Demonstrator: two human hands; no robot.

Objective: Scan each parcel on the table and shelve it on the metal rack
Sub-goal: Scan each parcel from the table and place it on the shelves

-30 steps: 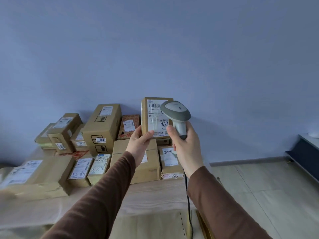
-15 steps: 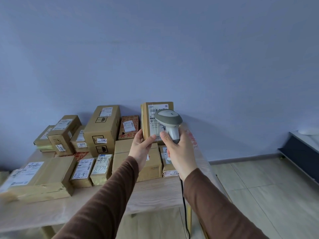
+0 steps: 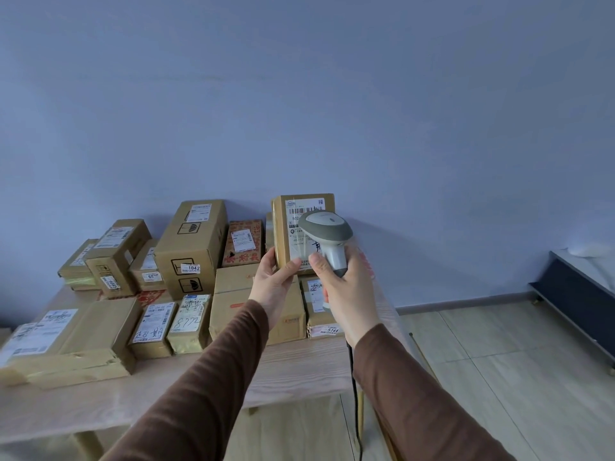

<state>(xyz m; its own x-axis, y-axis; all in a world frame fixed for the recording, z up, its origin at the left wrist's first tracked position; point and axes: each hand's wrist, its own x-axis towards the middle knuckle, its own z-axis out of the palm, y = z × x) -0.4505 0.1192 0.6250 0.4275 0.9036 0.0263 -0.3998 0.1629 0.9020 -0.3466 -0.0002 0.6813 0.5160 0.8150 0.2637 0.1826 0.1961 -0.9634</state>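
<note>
My left hand [image 3: 274, 282] grips the lower left corner of a small brown parcel [image 3: 293, 227], held upright above the table with its white label facing me. My right hand [image 3: 346, 289] grips the handle of a grey and white barcode scanner [image 3: 327, 232], whose head sits just in front of the label and hides part of it. The scanner's black cable [image 3: 355, 394] hangs down past my right sleeve. Several more cardboard parcels [image 3: 189, 247] lie on the wooden table [image 3: 293, 367]. The metal rack is not in view.
A long flat parcel [image 3: 66, 341] lies at the table's left front. A blue wall stands behind the table. Pale tiled floor [image 3: 499, 361] spreads to the right, with a dark low frame [image 3: 579, 294] at the far right edge.
Both hands, the parcel and the scanner have sunk lower in view and drifted slightly left. The scanner head has stayed in front of the label.
</note>
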